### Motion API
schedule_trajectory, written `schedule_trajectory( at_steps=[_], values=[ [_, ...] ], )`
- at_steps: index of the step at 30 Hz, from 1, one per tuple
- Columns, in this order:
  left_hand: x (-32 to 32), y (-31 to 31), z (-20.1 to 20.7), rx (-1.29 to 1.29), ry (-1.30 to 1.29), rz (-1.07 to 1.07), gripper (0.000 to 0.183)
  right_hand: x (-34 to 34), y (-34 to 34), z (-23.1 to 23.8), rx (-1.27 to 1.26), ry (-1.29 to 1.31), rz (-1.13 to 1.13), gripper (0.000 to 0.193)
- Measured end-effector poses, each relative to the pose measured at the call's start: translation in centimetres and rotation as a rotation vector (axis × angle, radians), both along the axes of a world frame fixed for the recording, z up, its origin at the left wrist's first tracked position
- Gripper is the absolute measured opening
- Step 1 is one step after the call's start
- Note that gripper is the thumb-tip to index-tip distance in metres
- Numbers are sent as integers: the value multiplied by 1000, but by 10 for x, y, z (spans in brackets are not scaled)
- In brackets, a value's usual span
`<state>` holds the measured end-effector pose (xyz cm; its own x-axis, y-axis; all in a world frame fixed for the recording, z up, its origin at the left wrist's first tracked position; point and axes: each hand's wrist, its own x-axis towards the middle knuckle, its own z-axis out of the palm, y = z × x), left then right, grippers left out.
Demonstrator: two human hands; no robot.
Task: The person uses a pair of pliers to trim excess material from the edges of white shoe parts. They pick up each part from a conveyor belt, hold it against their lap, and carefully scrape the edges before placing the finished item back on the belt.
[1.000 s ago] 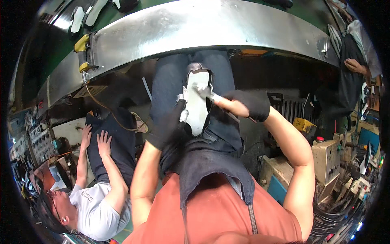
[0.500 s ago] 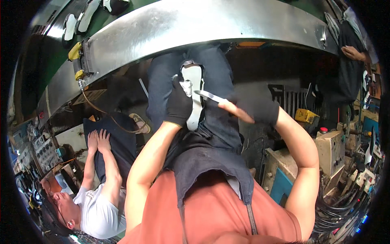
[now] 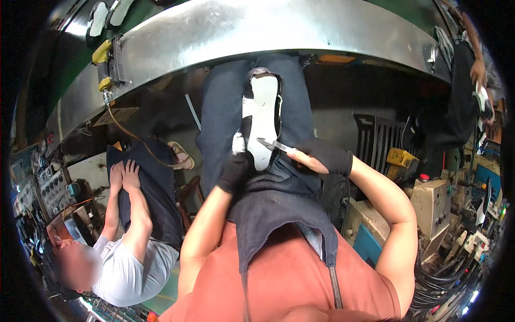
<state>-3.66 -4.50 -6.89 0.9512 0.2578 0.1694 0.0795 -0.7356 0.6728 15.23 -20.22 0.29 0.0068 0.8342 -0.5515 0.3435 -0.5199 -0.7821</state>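
Observation:
A dark shoe upper with a white sole-shaped board [image 3: 265,110] facing up lies lengthwise on my lap. My left hand [image 3: 236,167], in a black glove with a white covering on a finger, holds the near left side of the shoe. Its other fingers are partly hidden. My right hand [image 3: 325,158], also in a black glove but with a bare finger or thumb showing, grips a slim silver pointed tool [image 3: 279,146]. The tool's tip lies over the lower part of the white board; its exact kind I cannot make out.
A curved metal bench [image 3: 225,35] runs ahead, with a yellow-black device [image 3: 107,64] and hose on it. Shoes [image 3: 98,20] stand beyond. A person [image 3: 134,263] sits at left; another person's hand [image 3: 477,72] shows at far right. A control box [image 3: 432,201] stands at right.
My left hand has slid down from the middle of the shoe toward its near end. My right hand and the tool have shifted lower along the board. More of the white board shows.

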Motion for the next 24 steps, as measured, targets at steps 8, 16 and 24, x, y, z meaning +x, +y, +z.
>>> schedule_trajectory(
  at_steps=[8,16,24],
  values=[
    [-8,-11,-26,-878,-31,308,62,-28,45,77,509,-303,198,41],
    [-30,-1,22,-580,684,-90,63,-50,31,51,584,-402,288,41],
    [-43,74,129,-470,306,37,63,0,-46,62,63,-193,-9,32]
  ],
)
